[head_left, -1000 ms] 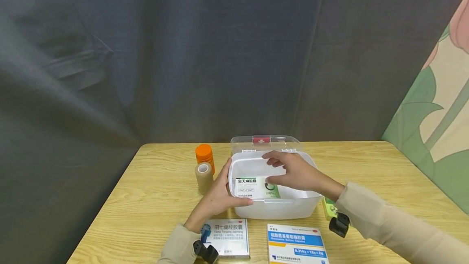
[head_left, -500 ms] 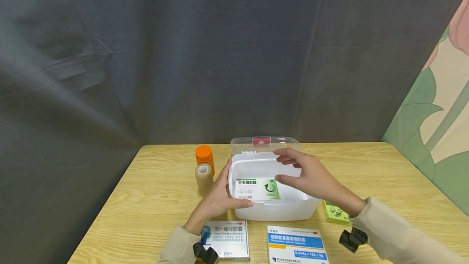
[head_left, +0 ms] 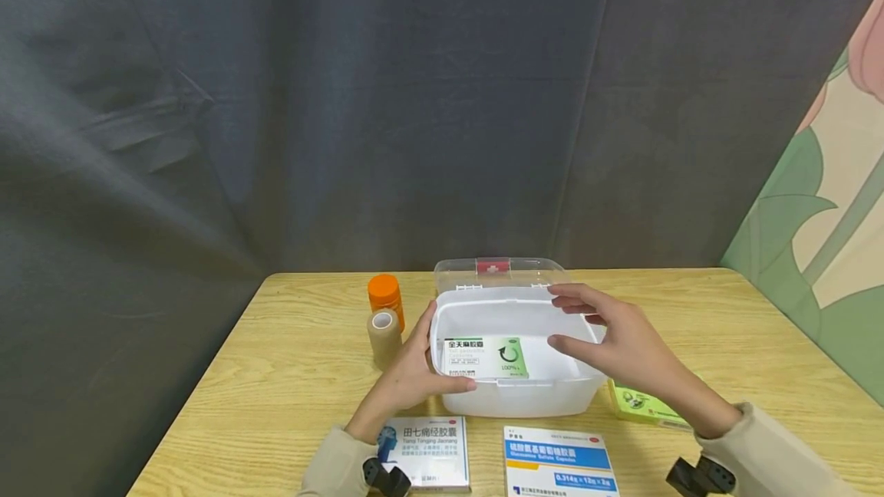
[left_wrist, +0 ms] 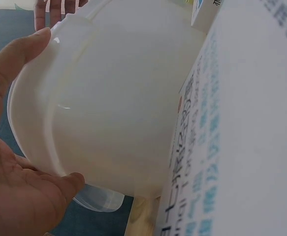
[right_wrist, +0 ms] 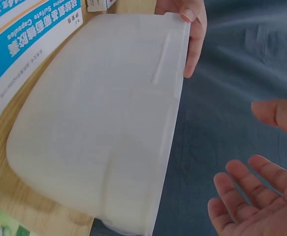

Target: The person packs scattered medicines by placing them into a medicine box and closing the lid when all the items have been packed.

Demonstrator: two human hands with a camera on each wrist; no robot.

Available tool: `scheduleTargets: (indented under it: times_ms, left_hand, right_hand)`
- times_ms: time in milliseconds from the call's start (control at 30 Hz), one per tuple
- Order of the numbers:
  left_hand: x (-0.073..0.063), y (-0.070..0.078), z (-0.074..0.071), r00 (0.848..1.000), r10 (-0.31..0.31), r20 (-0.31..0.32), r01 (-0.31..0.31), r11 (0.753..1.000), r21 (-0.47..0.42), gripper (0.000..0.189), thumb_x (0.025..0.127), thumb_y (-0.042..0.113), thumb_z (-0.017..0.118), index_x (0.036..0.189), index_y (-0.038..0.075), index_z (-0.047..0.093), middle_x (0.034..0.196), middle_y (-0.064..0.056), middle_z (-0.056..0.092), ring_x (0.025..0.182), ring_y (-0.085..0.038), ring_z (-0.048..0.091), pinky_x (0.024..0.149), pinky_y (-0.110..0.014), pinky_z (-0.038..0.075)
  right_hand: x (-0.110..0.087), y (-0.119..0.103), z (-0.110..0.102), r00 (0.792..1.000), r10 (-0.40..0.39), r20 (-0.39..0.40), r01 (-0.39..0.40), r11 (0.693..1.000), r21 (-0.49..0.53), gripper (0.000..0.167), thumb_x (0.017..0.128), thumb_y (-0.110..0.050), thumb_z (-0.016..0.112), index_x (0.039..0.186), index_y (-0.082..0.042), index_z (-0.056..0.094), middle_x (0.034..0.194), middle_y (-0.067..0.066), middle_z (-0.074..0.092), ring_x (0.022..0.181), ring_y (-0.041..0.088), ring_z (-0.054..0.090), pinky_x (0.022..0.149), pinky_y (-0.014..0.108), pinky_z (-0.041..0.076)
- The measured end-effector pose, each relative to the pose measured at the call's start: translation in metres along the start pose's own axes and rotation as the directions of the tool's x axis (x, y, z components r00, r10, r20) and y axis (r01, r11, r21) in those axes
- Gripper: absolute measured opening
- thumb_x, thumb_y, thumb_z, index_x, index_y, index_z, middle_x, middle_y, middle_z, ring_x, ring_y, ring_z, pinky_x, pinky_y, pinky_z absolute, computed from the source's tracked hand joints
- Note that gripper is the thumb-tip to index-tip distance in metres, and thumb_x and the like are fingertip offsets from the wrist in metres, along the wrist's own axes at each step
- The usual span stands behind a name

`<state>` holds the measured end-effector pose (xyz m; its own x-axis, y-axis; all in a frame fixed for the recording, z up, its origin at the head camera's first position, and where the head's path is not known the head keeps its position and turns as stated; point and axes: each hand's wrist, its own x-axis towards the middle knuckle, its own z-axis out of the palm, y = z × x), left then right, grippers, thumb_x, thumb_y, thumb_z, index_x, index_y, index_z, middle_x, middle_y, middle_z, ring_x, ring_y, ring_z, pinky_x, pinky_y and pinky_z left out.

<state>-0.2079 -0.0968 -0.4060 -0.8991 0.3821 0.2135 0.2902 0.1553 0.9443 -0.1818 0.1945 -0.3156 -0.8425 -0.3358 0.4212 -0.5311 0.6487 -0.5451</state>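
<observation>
A white plastic first-aid box [head_left: 521, 399] stands mid-table, its clear lid [head_left: 456, 273] with a red cross label tipped back. My left hand [head_left: 407, 374] grips its left end, thumb along the front rim and fingers along the side; in the left wrist view the hand [left_wrist: 22, 191] spans the rim. Inside the box, a white and green medicine box [head_left: 483, 359] lies flat at the left front. My right hand [head_left: 615, 336] is over the box's right end, fingers spread and holding nothing. The right wrist view shows this right hand [right_wrist: 256, 196] apart from the rim.
Left of the box stand a tan bandage roll [head_left: 384, 340] and an orange-capped bottle [head_left: 385, 291]. In front lie a white capsule box [head_left: 435, 455] and a blue-and-white capsule box [head_left: 559, 462]. A green box [head_left: 642, 407] lies on the right, partly under my right forearm.
My right hand has moved right, away from the medicine box inside, uncovering it and more of the green box on the table. The left hand has stayed put.
</observation>
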Motion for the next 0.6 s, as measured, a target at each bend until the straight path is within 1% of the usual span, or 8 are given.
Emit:
scheduleTargets:
  times_ms: [100,167,267,433,533,600]
  left_hand:
    - [0.0,0.0,0.0,1.0,0.001,0.0,-0.001,1.0,-0.003,0.122,0.069,0.014,0.089,0.156,0.016,0.005,0.142,-0.019,0.041,0.121,-0.039,0.045,0.11,-0.052,0.026]
    - [0.0,0.0,0.0,1.0,0.0,-0.002,0.0,1.0,0.004,0.122,0.069,0.015,0.089,0.156,0.016,0.005,0.142,-0.018,0.041,0.122,-0.039,0.045,0.111,-0.051,0.026]
    - [0.0,0.0,0.0,1.0,0.002,0.0,-0.002,1.0,0.005,0.122,0.069,0.014,0.089,0.156,0.016,0.005,0.143,-0.018,0.041,0.122,-0.038,0.045,0.11,-0.051,0.027]
    - [0.0,0.0,0.0,1.0,0.003,0.001,-0.003,1.0,-0.008,0.122,0.069,0.014,0.089,0.156,0.017,0.005,0.143,-0.018,0.041,0.123,-0.038,0.045,0.111,-0.051,0.026]
    - [0.0,0.0,0.0,1.0,0.002,0.003,-0.002,1.0,-0.011,0.122,0.069,0.014,0.089,0.156,0.018,0.005,0.143,-0.018,0.041,0.122,-0.038,0.045,0.111,-0.051,0.025]
    - [0.0,-0.001,0.0,1.0,0.003,0.006,-0.003,1.0,-0.015,0.122,0.069,0.014,0.089,0.156,0.018,0.005,0.143,-0.018,0.042,0.122,-0.039,0.045,0.111,-0.052,0.025]
  right_hand:
    - [-0.004,0.001,-0.003,0.999,0.006,-0.041,-0.007,1.0,-0.01,0.054,0.081,-0.021,0.08,0.13,-0.01,0.059,0.115,0.005,0.066,0.103,0.026,0.063,0.085,0.047,0.051]
    - [-0.007,0.003,-0.006,0.997,0.019,-0.07,-0.02,1.0,-0.015,0.052,0.081,-0.021,0.08,0.129,-0.013,0.06,0.113,0.003,0.067,0.102,0.025,0.063,0.084,0.041,0.051]
    - [-0.011,0.005,-0.01,0.995,0.042,-0.092,-0.043,0.999,-0.015,0.051,0.082,-0.022,0.08,0.128,-0.015,0.06,0.112,0.003,0.068,0.102,0.026,0.062,0.083,0.034,0.05]
    - [-0.017,0.012,-0.017,0.994,0.072,-0.081,-0.072,0.997,-0.001,0.055,0.081,-0.022,0.081,0.13,-0.014,0.059,0.115,0.005,0.066,0.104,0.03,0.062,0.083,0.033,0.05]
    - [-0.022,0.017,-0.02,0.994,0.082,-0.078,-0.082,0.997,0.007,0.058,0.08,-0.021,0.081,0.132,-0.013,0.057,0.117,0.007,0.065,0.104,0.029,0.061,0.084,0.026,0.048]
    - [-0.025,0.02,-0.022,0.993,0.087,-0.08,-0.086,0.996,0.012,0.059,0.08,-0.022,0.081,0.133,-0.014,0.056,0.118,0.007,0.065,0.105,0.023,0.06,0.084,0.019,0.046]
